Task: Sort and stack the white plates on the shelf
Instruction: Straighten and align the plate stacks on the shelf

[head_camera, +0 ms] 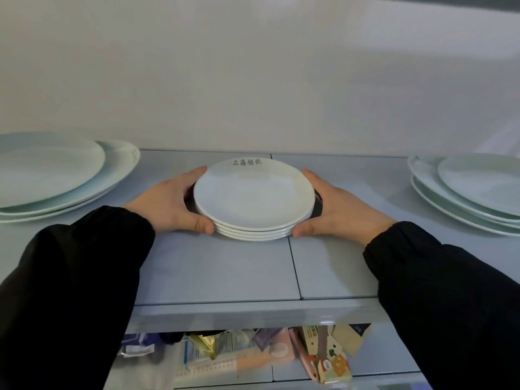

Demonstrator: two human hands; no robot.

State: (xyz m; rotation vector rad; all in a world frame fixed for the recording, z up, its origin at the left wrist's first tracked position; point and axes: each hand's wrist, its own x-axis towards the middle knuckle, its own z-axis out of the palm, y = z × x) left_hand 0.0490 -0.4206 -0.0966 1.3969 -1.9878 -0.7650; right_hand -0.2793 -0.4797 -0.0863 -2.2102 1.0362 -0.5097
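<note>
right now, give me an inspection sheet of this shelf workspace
surface: grey shelf, panelled, seams visible
job's things: small plate stack at centre, four rims showing, printed characters on top plate; left large plates and right large plates stacked with edges offset
clutter: packets on the level below
hands: left hand and right hand grip the small plate stack from either side
cables: nothing seen
surroundings: plain wall behind
</note>
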